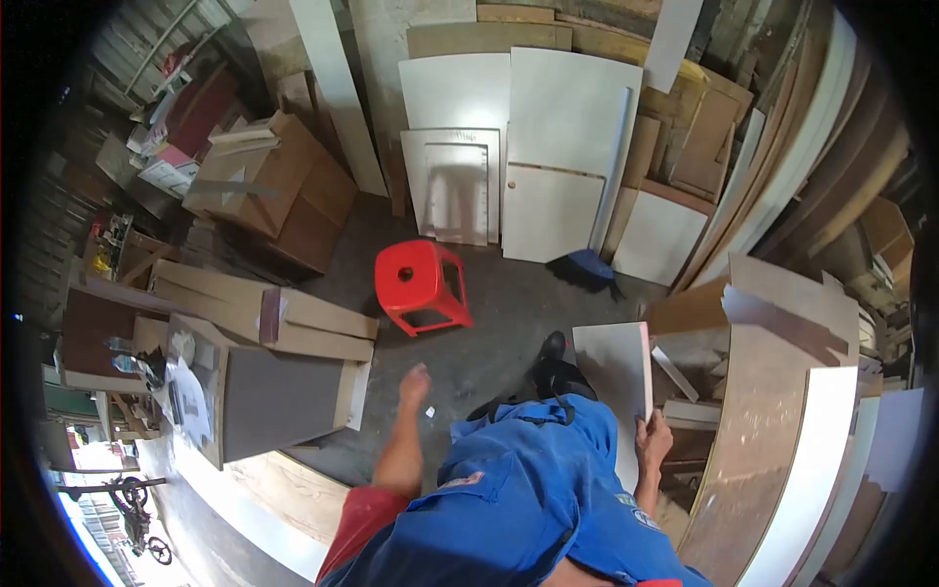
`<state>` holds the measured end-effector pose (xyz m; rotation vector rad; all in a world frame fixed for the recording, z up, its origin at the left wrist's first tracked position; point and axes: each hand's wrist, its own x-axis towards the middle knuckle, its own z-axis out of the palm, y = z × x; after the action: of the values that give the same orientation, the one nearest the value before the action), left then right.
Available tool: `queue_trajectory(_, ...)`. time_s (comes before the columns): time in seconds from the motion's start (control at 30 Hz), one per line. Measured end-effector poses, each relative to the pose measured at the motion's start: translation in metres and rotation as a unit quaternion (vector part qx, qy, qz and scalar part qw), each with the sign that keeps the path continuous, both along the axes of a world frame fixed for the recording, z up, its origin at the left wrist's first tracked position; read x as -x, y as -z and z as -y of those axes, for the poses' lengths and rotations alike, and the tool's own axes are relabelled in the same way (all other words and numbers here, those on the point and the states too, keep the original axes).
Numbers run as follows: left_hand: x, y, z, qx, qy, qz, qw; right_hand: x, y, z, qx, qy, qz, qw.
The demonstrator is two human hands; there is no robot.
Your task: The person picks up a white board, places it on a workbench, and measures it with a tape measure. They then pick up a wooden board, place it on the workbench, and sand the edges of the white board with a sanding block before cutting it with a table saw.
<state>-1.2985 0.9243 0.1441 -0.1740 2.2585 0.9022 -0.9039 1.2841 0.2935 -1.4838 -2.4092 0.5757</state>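
Observation:
My right hand (653, 435) grips the near edge of a white board (616, 362) that stands upright beside my right leg. The board's narrow edge looks pinkish, and its lower part is hidden behind my blue apron. My left hand (416, 383) hangs in the air over the dark floor, its fingers curled in and nothing visible in them. A red plastic stool (409, 279) stands on the floor ahead of that hand, apart from it. Close by the hand lies a small white scrap (429, 412).
White panels (567, 108) lean on the far wall, with a blue broom head (584, 267) at their foot. Cardboard boxes (293, 186) and a grey-topped cabinet (284, 401) stand to the left. Long boards (773, 391) crowd the right side.

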Motion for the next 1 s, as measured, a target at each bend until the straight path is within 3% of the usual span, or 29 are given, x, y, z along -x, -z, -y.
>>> queue_trajectory(0.03,-0.013,0.049,-0.003,-0.003,0.046,-0.055,0.997,0.02,0.001,-0.015,0.013,-0.02,-0.001,1.0)
queue_trajectory(0.1,-0.035,0.009,-0.061,0.106,0.211,-0.055,0.97,0.063,-0.003,-0.048,0.032,-0.048,-0.01,0.998)
queue_trajectory(0.13,-0.03,0.011,-0.075,0.109,0.205,-0.05,0.971,0.086,-0.009,-0.066,0.037,-0.054,-0.006,0.998)
queue_trajectory(0.2,-0.02,0.028,-0.093,-0.059,0.037,-0.009,0.997,0.128,-0.02,-0.098,0.049,-0.106,0.003,0.993)
queue_trajectory(0.23,0.002,0.032,-0.095,-0.04,0.097,-0.065,0.992,0.146,-0.019,-0.115,0.035,-0.127,-0.01,0.991)
queue_trajectory(0.27,0.024,0.01,-0.109,-0.037,0.092,-0.059,0.993,0.164,-0.025,-0.131,0.038,-0.132,-0.004,0.991)
queue_trajectory(0.33,0.072,-0.071,-0.146,0.008,0.076,0.018,0.997,0.202,-0.038,-0.157,0.035,-0.153,0.014,0.987)
queue_trajectory(0.43,0.142,-0.04,-0.164,-0.022,0.102,-0.041,0.994,0.252,-0.043,-0.18,0.022,-0.172,0.02,0.985)
queue_trajectory(0.53,0.201,-0.001,-0.194,-0.066,0.113,-0.026,0.991,0.294,-0.031,-0.178,0.022,-0.18,0.031,0.983)
queue_trajectory(0.67,0.291,-0.004,-0.24,-0.061,0.12,0.03,0.99,0.364,-0.038,-0.164,0.0,-0.199,0.055,0.978)
queue_trajectory(0.73,0.329,0.028,-0.241,-0.035,0.218,-0.043,0.974,0.39,-0.033,-0.16,-0.005,-0.209,0.069,0.975)
queue_trajectory(0.87,0.385,0.009,-0.24,-0.067,0.129,-0.02,0.989,0.503,-0.071,-0.148,-0.04,-0.282,0.093,0.954)
queue_trajectory(0.9,0.391,-0.005,-0.238,-0.12,0.113,0.001,0.986,0.531,-0.078,-0.139,0.068,-0.218,0.04,0.973)
queue_trajectory(1.0,0.385,-0.016,-0.238,-0.196,0.118,0.056,0.972,0.603,-0.076,-0.134,0.069,-0.319,0.11,0.939)
